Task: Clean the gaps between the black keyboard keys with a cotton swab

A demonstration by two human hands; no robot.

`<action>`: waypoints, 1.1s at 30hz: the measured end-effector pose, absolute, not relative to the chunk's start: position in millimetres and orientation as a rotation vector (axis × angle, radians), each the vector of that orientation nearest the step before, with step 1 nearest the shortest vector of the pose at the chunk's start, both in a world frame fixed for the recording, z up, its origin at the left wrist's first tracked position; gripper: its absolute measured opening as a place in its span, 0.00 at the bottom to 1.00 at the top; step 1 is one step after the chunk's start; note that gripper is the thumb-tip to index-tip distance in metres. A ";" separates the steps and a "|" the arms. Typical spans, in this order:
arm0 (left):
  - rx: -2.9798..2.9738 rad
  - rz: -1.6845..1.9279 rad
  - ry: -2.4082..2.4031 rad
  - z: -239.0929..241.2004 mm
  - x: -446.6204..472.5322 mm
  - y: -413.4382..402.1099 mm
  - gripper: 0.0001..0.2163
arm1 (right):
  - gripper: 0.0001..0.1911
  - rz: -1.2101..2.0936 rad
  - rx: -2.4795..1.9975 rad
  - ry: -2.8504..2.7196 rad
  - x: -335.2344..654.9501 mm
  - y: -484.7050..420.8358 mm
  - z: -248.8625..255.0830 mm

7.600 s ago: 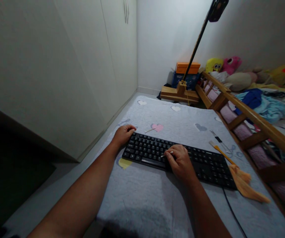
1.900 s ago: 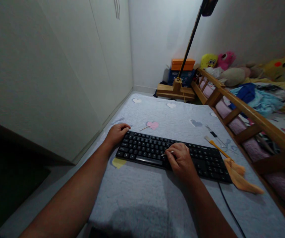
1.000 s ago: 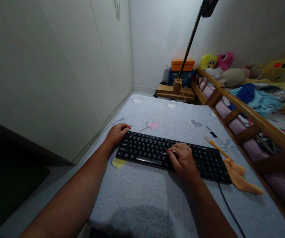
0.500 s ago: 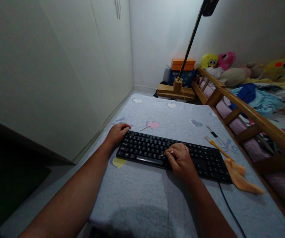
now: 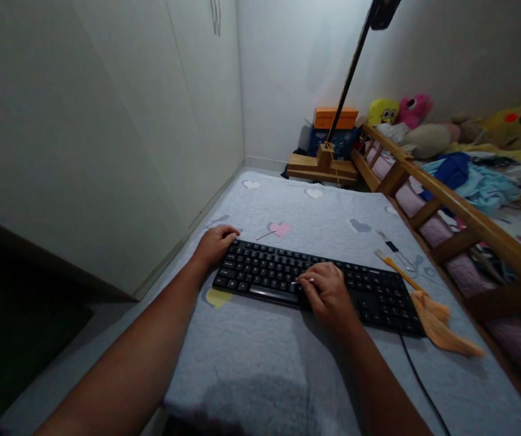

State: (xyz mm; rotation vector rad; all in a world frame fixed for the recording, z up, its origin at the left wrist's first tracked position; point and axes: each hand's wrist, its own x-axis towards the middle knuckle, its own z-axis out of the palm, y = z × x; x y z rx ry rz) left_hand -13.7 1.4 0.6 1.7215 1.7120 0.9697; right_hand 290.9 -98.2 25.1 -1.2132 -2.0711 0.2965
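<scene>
Cloth [image 5: 296, 212]: kbd [image 5: 264, 266] crosswise, R end nearer; LH [image 5: 215, 245] touching (grip unclear), RH [image 5: 328, 290] pinching swab [image 5: 295, 283].

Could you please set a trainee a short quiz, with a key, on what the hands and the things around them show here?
1. True or false: the left hand is at the far left corner of the keyboard.
2. What does the right hand hold?
A) A brush
B) A swab
C) A cloth
3. Fill in the colour: one end of the loose swab lies on a ____ heart.

Key: 1. True. 2. B. 3. Pink.
</scene>
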 end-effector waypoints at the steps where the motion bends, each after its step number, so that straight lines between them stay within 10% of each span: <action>1: 1.721 0.971 1.710 0.9 -13.8 1.3 0.15 | 0.11 0.293 -1.221 -2.064 291.8 -98.2 25.6; 33: 1.716 0.981 1.718 -0.9 -14.1 -0.1 0.15 | 0.11 0.242 -1.308 -2.014 299.7 -95.1 22.6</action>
